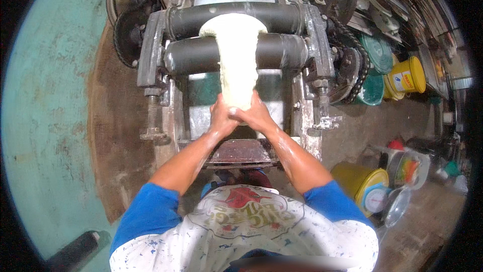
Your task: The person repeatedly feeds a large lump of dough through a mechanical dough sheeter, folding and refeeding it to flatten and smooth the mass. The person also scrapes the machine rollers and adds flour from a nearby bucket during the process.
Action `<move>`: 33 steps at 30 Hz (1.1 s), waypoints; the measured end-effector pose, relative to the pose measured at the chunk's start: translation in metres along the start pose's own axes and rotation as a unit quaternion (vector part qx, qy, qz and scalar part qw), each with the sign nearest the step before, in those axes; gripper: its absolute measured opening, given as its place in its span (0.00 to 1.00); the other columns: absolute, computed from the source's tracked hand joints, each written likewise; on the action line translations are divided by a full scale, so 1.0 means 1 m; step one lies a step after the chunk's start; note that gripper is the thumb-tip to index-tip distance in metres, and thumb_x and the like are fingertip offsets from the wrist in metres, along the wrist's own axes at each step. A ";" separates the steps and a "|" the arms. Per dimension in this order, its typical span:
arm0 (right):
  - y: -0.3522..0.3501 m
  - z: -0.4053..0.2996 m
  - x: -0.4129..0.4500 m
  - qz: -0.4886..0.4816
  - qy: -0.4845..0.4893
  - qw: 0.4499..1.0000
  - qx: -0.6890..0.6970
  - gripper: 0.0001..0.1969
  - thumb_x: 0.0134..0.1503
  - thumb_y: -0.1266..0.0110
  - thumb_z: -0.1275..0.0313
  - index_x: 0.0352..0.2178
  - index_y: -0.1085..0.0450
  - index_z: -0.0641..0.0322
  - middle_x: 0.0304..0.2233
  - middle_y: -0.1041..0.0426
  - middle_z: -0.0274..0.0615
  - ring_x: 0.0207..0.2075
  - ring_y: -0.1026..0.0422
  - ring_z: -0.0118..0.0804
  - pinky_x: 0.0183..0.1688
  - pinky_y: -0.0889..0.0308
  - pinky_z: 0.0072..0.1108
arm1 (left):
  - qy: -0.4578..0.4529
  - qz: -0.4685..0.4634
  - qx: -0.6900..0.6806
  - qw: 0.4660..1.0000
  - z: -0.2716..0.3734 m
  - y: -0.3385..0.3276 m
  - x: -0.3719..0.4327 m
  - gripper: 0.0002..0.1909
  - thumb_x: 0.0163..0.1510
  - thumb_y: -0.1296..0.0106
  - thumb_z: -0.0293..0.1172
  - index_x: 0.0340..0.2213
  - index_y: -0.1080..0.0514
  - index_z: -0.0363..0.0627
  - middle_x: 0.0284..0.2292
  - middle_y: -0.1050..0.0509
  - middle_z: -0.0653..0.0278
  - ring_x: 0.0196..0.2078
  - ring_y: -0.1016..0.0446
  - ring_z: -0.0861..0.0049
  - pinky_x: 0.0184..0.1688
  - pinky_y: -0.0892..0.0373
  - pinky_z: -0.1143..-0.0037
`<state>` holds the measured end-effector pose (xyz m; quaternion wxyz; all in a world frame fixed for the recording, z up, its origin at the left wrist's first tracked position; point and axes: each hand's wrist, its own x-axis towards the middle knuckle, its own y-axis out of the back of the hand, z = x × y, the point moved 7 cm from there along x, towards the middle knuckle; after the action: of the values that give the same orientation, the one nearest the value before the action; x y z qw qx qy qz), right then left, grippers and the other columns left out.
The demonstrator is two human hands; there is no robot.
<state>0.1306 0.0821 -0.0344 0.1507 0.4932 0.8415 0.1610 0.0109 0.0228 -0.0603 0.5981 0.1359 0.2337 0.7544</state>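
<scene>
A long slab of pale dough (238, 60) hangs over the front steel roller (192, 55) of a dough sheeter, its wide far end resting against the rear roller (185, 17). The near end of the dough lies in both of my hands. My left hand (222, 115) holds it from the left side and my right hand (258, 113) from the right, with the thumbs close together on top at the near edge. Most of the fingers are hidden under the dough. White residue marks both forearms.
Threaded adjusting screws (152, 111) stand at both sides of the frame. A chain drive (364, 64) runs at the machine's right. Beyond it are yellow buckets (417, 74) and a teal basin (373, 91). A dial scale (375, 199) sits lower right; a green surface (49, 102) spans the left.
</scene>
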 end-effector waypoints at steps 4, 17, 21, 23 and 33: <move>-0.016 0.033 0.065 -0.032 -0.128 0.990 -0.044 0.38 0.39 0.37 0.42 0.37 0.25 0.71 0.36 0.24 0.59 0.42 0.24 0.49 0.46 0.32 0.32 | 0.053 -0.063 0.157 0.984 -0.018 -0.012 0.071 0.24 0.46 0.45 0.48 0.42 0.26 0.47 0.43 0.25 0.48 0.45 0.26 0.54 0.47 0.31 0.60; -0.028 0.003 -0.034 -0.076 -0.130 0.985 0.088 0.31 0.47 0.38 0.56 0.46 0.30 0.71 0.43 0.24 0.52 0.46 0.26 0.40 0.49 0.33 0.27 | 0.007 -0.167 0.114 0.979 -0.007 0.005 -0.024 0.34 0.38 0.36 0.47 0.47 0.29 0.47 0.42 0.24 0.53 0.45 0.25 0.59 0.49 0.30 0.68; 0.010 -0.041 -0.031 -0.048 -0.072 0.989 0.120 0.46 0.39 0.29 0.61 0.56 0.42 0.73 0.56 0.38 0.63 0.56 0.35 0.47 0.57 0.40 0.30 | -0.044 -0.176 0.074 0.981 0.038 0.029 0.003 0.31 0.38 0.33 0.40 0.45 0.29 0.47 0.42 0.23 0.58 0.45 0.24 0.64 0.49 0.30 0.68; 0.052 -0.095 -0.018 0.097 0.150 0.982 0.054 0.50 0.38 0.29 0.60 0.58 0.46 0.71 0.61 0.46 0.59 0.63 0.46 0.48 0.61 0.46 0.34 | -0.056 -0.118 -0.049 0.990 0.086 0.062 0.042 0.33 0.39 0.33 0.35 0.47 0.32 0.39 0.43 0.24 0.58 0.48 0.26 0.72 0.50 0.31 0.71; 0.069 -0.146 0.130 -0.025 0.048 0.891 -0.451 0.53 0.35 0.31 0.49 0.62 0.48 0.46 0.65 0.54 0.49 0.66 0.57 0.59 0.62 0.59 0.55 | -0.007 0.282 -0.323 0.903 0.018 0.114 0.039 0.22 0.56 0.53 0.30 0.52 0.35 0.37 0.48 0.30 0.57 0.51 0.31 0.68 0.54 0.36 0.68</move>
<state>0.0637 0.2100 0.1146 0.3207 0.3427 0.6966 0.5427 -0.0856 0.0437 0.0104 0.3733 0.0008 -0.0753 0.9247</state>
